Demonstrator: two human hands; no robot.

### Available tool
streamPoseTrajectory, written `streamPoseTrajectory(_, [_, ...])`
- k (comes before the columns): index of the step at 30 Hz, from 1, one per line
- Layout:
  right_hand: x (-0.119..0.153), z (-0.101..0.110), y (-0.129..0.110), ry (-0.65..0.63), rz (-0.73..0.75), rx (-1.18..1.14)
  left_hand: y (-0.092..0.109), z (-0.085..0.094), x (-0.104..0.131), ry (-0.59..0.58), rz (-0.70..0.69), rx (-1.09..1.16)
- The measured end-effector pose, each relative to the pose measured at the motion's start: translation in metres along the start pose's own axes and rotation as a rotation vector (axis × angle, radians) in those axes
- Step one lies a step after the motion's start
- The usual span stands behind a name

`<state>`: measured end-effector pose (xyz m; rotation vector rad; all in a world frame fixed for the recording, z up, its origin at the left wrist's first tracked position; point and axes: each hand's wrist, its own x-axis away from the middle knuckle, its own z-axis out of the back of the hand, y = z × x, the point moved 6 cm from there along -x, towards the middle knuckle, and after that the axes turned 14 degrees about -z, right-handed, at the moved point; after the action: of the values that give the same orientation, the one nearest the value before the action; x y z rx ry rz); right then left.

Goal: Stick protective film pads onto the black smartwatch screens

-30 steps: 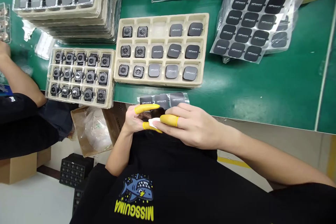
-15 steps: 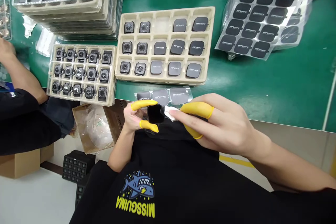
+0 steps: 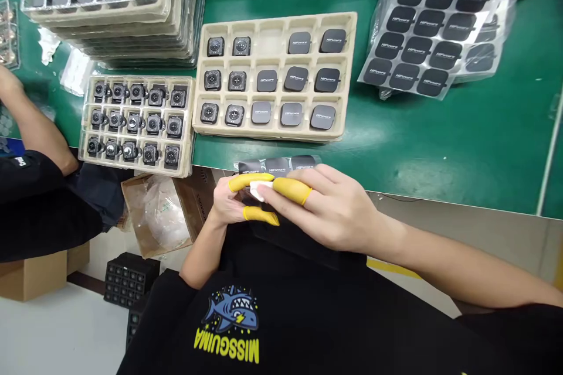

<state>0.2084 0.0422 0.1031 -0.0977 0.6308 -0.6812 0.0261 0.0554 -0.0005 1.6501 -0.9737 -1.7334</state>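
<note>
- A glossy green table (image 3: 417, 140) spans the upper part of the view, its front edge slanting slightly down to the right.
- A pale seam (image 3: 551, 152) crosses the tabletop near the right side.
- Overhead light leaves soft, whitish glare on the green surface.
- The floor (image 3: 57, 334) is pale grey at lower left and beige at right, where a yellow line (image 3: 393, 268) runs.
- An open carton (image 3: 197, 202) holding clear plastic (image 3: 162, 211) stands below the table's edge.
- More cardboard (image 3: 48, 275) sits at far left, near black gridded blocks (image 3: 132, 278).
</note>
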Motion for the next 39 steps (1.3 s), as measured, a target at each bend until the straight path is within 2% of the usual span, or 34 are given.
streamPoseTrajectory(4, [0.003,0.001,0.014,-0.02,-0.099,0.128,-0.003,0.008,0.0,0.137,0.086,0.02])
streamPoseTrajectory(6, [0.007,0.009,0.022,0.008,-0.166,0.113,-0.003,0.012,-0.002,0.176,0.112,0.048])
streamPoseTrajectory(9, [0.012,0.027,0.032,0.1,-0.298,0.031,-0.001,0.017,-0.007,0.192,0.077,0.076])
streamPoseTrajectory(11, [0.012,0.034,0.032,0.103,-0.335,-0.009,-0.003,0.017,-0.007,0.175,0.081,0.063])
streamPoseTrajectory(14, [0.005,0.032,0.015,0.039,-0.195,-0.067,-0.008,0.014,-0.004,0.133,0.102,0.048])
streamPoseTrajectory(17, [-0.002,0.018,0.0,-0.026,-0.041,-0.092,-0.007,0.011,-0.001,0.094,0.083,0.071])
streamPoseTrajectory(20, [-0.008,0.003,-0.004,-0.053,0.024,-0.081,-0.001,0.009,0.0,0.034,0.04,0.03])
streamPoseTrajectory(23, [-0.012,-0.005,-0.001,-0.037,0.04,-0.013,-0.001,0.009,0.003,0.003,0.029,-0.023])
streamPoseTrajectory(30, [-0.009,0.008,0.016,-0.037,-0.054,0.17,-0.012,0.012,0.012,0.117,0.171,0.024])
streamPoseTrajectory(34, [-0.002,0.026,0.025,0.067,-0.155,0.092,-0.008,0.012,0.003,0.144,0.099,0.09])
streamPoseTrajectory(39, [-0.005,0.012,0.008,-0.009,-0.066,-0.045,-0.012,0.01,0.006,0.094,0.205,0.064])
